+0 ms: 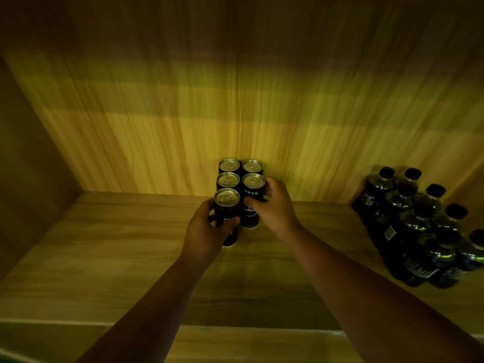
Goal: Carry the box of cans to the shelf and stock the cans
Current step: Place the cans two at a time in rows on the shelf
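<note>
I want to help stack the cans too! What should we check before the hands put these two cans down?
1. Left hand grips the front left can firmly: ok, fingers curl round it.
2. Right hand grips the front right can: ok, thumb and fingers wrap it.
3. Both held cans upright: ok, tops face up.
4. Three cans behind stand in neat rows against the back wall: ok.
5. Held cans already resting on the shelf: cannot tell, their bottoms are too dark.
6. Bottles on the right are out of the way: ok, a wide gap.
</note>
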Tool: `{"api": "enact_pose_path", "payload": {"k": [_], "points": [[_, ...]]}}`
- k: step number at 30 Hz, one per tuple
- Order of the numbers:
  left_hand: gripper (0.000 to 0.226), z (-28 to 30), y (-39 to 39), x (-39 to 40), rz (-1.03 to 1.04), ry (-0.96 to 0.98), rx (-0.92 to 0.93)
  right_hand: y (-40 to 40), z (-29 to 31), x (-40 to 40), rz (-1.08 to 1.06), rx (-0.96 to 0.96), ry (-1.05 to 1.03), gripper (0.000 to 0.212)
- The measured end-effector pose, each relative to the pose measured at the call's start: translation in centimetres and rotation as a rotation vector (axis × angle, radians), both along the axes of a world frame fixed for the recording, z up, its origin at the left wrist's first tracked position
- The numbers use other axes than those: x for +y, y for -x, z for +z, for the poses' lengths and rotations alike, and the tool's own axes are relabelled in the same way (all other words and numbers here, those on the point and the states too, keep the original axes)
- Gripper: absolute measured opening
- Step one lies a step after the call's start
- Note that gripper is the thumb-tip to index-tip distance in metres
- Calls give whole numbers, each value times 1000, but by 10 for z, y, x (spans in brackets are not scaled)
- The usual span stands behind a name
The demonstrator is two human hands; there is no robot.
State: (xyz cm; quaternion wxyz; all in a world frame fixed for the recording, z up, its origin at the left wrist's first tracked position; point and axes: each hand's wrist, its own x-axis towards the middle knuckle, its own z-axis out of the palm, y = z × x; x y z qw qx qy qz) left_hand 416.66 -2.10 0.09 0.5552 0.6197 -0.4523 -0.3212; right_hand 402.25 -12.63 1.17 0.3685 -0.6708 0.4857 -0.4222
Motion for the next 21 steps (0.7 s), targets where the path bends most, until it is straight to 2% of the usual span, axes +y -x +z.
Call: {"api": "enact_pose_path", "payload": {"k": [5,10,14,17,21], "points": [[54,-1,-1,0,1,-42,-21,-1,-3,1,-6,2,-11,62],[62,-10,-10,6,-12,-92,-128,8,-7,14,-72,47,-61,76],[73,-18,-22,20,-36,-181,-371,14,-10,35,-116,170,-117,76],[71,-19,-32,33,-79,-172,-617,16,-7,58,-79,382,-144,69],[82,-21,-43,49,-126,-205,-1008,22,-8,89,-29,666,-33,66]]}}
